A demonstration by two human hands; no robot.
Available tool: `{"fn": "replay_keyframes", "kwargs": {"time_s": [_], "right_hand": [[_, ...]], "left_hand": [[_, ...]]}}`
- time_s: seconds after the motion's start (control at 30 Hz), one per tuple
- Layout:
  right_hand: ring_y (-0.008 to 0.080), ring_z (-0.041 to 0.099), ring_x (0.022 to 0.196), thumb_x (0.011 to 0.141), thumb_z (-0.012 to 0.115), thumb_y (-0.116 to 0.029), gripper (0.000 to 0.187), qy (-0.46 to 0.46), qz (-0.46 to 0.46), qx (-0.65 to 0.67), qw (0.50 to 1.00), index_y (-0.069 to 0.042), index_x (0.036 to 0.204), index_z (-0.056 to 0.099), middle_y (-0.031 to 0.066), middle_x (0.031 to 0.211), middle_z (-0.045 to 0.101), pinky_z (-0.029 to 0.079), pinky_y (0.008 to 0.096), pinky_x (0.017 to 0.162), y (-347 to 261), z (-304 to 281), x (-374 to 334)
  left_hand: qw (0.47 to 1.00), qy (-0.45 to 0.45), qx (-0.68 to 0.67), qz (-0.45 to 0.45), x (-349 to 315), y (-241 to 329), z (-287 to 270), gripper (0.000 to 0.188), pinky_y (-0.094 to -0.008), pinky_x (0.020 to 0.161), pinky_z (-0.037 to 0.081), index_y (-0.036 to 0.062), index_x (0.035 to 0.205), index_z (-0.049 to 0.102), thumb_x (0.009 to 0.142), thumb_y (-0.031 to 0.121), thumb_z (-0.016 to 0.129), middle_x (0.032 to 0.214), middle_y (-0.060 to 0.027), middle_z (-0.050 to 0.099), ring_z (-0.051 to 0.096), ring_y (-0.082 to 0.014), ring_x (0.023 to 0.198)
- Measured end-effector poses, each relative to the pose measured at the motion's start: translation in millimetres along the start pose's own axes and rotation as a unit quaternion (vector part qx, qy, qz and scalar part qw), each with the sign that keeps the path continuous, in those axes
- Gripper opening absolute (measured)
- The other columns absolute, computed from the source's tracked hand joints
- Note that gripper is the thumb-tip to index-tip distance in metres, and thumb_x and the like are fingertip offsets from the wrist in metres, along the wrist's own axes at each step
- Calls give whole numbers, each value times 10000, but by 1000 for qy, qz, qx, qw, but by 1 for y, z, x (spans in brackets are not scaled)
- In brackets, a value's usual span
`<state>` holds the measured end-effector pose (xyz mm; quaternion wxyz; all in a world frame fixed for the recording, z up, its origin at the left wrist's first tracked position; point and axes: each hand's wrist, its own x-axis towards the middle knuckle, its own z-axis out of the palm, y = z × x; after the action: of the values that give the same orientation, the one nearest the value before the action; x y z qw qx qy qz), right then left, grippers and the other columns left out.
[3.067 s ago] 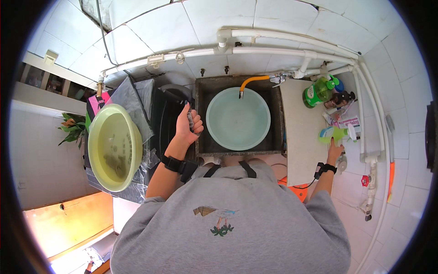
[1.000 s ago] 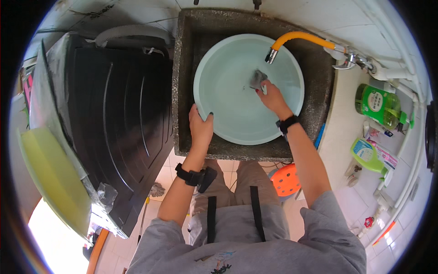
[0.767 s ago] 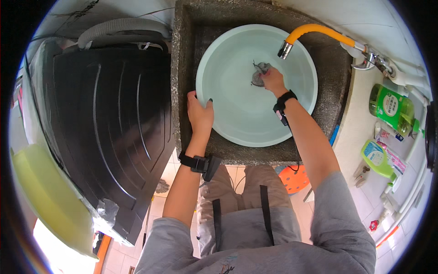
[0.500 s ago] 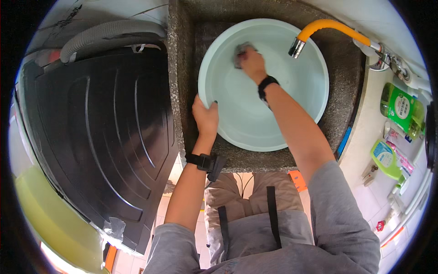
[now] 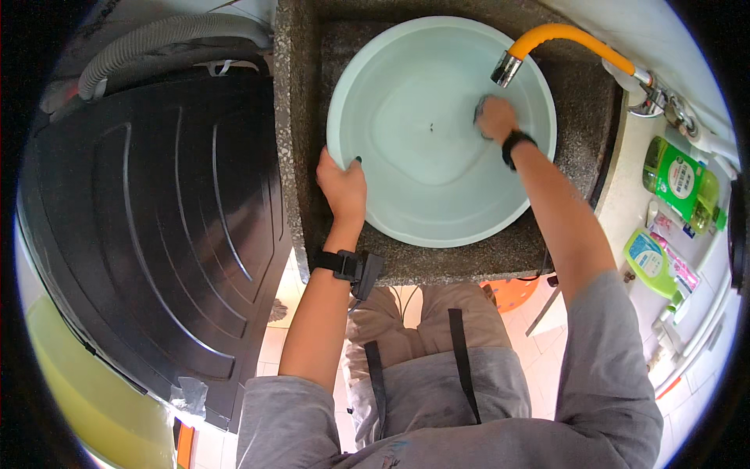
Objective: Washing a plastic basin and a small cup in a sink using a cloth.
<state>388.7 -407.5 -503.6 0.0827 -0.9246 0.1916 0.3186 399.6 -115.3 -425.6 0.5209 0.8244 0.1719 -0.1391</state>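
Observation:
A large pale green plastic basin [image 5: 441, 227] sits inside a rough stone sink [image 5: 586, 141]. My left hand [image 5: 344, 187] is closed on the basin's near left rim, thumb over the edge. Inside the basin, toward its right side, my right hand [image 5: 497, 120] presses a bunched dark grey cloth [image 5: 482, 109] against the inner surface; the fingers mostly cover it and are slightly blurred. Small dark specks lie at the middle of the basin's bottom. Just above my right hand hangs the metal spout of an orange flexible faucet [image 5: 556, 33].
To the left stands a large black ribbed panel [image 5: 156, 234] with a grey corrugated hose [image 5: 172, 33] behind it. On the right ledge are a green detergent bottle [image 5: 683, 184] and a lime green spray bottle [image 5: 650, 262]. An orange perforated container [image 5: 519, 293] shows below the sink.
My right hand has moved the cloth from the basin's far left to its right side. My left hand keeps its hold on the rim. The whole view has shifted slightly.

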Motion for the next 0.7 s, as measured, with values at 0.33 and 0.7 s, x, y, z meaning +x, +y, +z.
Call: {"fn": "replay_keyframes", "kwargs": {"time_s": [0.33,0.7], "right_hand": [[359,584,807,674,517,-30,178,10,-293,161,942,-11,835,590,226,816,602,477,424,733,-148,35,-36],[356,586,838,691,514,-35,222,132,-46,171,975,12,907,522,221,858,597,470,441,752,-32,18,2]], "left_hand": [[999,5,32,20,2,0,2,281,-350,743,455,-52,952,530,671,-69,522,855,-189,622,617,-298,837],[1000,-3,3,10,-2,11,13,287,-342,753,452,-57,956,527,671,-75,510,867,-182,621,615,-279,840]]}}
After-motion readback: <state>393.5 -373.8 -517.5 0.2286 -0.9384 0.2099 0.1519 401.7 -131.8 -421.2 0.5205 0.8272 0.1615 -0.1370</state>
